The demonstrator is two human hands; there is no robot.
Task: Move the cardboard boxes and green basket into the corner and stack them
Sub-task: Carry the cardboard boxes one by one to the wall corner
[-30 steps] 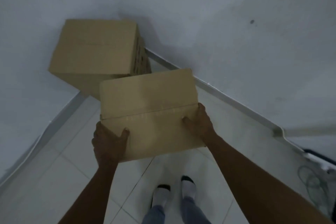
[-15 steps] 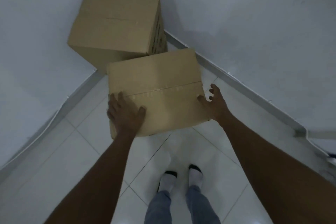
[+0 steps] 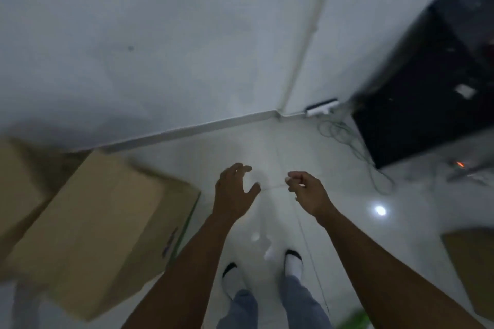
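A cardboard box (image 3: 99,224) rests on the white tiled floor at the lower left, close to the wall. Behind it, at the left edge, part of a second cardboard box (image 3: 16,184) shows. My left hand (image 3: 235,192) hovers over the floor to the right of the near box, fingers spread, holding nothing. My right hand (image 3: 307,192) hangs beside it with fingers loosely curled and empty. A corner of a third cardboard box (image 3: 473,262) shows at the right edge. A blurred green shape (image 3: 355,320) peeks in at the bottom edge.
A black cabinet (image 3: 433,82) stands at the right against the wall. A white power strip (image 3: 322,107) and tangled cables (image 3: 347,139) lie on the floor beside it. My feet in white socks (image 3: 292,264) stand on the tiles (image 3: 267,147) below my hands.
Both hands have let go of the near box, which now sits on the floor. My view has swung right, so the boxes moved to the left and the cabinet came into sight.
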